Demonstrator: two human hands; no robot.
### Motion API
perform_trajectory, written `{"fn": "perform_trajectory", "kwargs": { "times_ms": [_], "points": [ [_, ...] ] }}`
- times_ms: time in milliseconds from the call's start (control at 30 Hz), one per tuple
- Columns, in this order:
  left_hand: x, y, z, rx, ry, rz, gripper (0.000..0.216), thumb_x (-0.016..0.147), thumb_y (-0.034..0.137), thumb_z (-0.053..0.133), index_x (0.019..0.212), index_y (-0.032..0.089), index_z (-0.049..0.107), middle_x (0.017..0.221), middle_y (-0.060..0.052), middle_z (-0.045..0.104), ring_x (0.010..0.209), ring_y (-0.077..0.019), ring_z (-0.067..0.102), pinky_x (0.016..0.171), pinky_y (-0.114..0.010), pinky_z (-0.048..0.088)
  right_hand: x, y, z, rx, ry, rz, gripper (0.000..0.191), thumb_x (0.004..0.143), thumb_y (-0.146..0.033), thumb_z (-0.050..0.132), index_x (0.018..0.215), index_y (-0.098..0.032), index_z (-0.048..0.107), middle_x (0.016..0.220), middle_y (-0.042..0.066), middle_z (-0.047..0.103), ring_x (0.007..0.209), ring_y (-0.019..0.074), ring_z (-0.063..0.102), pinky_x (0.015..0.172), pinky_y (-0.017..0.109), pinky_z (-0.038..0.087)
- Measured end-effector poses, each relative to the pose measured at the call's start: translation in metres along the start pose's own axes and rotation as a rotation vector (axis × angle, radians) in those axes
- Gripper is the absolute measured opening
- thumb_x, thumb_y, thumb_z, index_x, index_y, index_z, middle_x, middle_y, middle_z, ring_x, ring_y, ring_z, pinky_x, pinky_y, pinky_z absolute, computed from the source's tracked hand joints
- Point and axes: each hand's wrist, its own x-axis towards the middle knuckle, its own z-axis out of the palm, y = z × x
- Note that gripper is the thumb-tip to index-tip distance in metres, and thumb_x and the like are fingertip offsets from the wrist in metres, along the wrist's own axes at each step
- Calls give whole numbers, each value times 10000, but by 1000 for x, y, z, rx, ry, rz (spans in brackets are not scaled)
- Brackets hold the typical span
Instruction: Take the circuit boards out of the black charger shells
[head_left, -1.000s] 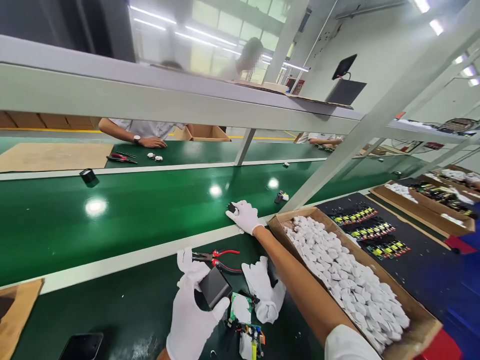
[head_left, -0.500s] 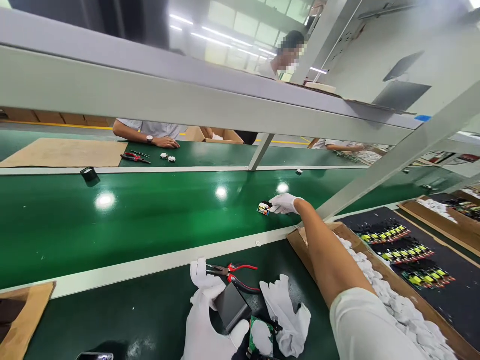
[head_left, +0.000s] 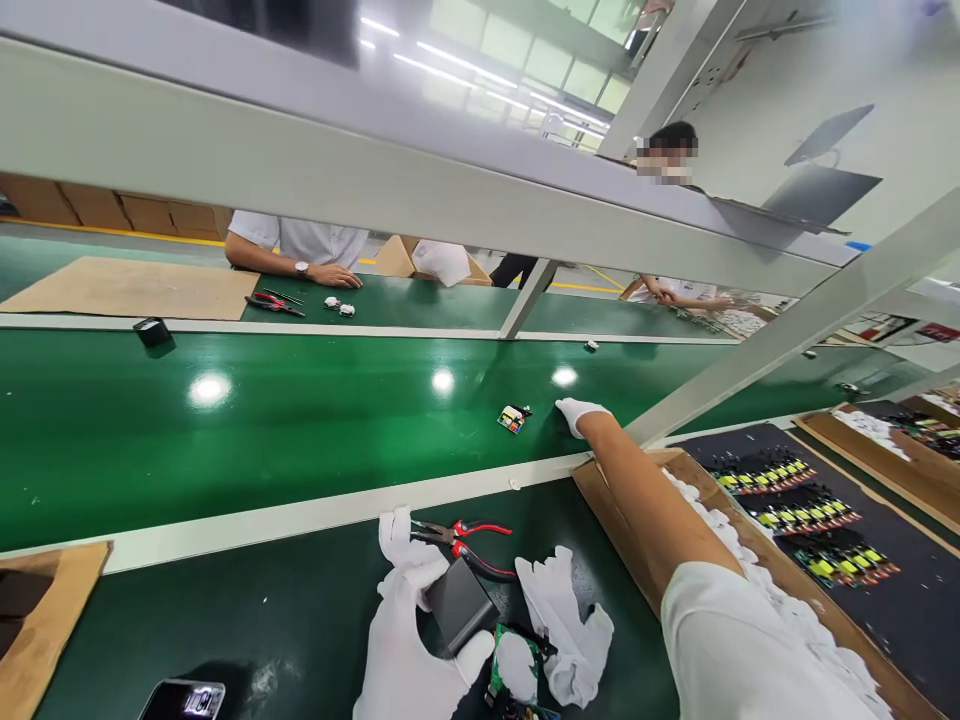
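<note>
My left hand (head_left: 412, 640), in a white glove, grips a black plastic box (head_left: 459, 605) between thumb and fingers at the bottom middle. Just right of the thumb lies a green circuit board (head_left: 517, 665) with a white pad on it. Red-handled pliers (head_left: 457, 537) rest behind the box, and a crumpled white glove (head_left: 566, 630) lies to its right. My right hand (head_left: 581, 415), also gloved, reaches over the green belt with fingers stretched out, holding nothing. To its left, a small circuit board (head_left: 514, 418) lies on the belt, apart from the fingertips.
A carton of white bundles (head_left: 720, 530) stands under my right forearm. Beyond it, rows of boards with yellow parts (head_left: 806, 515) lie on a black sheet. A slanted white post (head_left: 720, 365) rises near my right hand. A phone (head_left: 184, 698) lies front left. A co-worker's hand (head_left: 335, 276) rests across the belt.
My right hand has let go of the small circuit board and drawn back a little to the right. The board and a black box at the far side have shifted left on the belt.
</note>
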Motion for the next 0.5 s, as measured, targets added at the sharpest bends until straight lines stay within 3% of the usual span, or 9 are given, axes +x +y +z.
{"fn": "perform_trajectory", "kwargs": {
  "times_ms": [333,500],
  "points": [
    [1,10,4,-34,54,9,571,675,229,846,1234,218,735,1266,-136,788,1163,-347,766,1034,-532,662,-5,-30,-10,-13,-107,-7,404,1049,-428,740,1368,-186,685,1395,120,700,1180,264,727,996,466,645],
    [8,21,6,-78,90,-17,546,630,189,852,1159,232,724,1175,-107,802,1079,-323,773,1002,-490,662,-42,-63,-3,-14,40,-81,424,1053,-432,732,1397,-193,666,1414,115,690,1202,272,720,1013,499,640]
  ]
}}
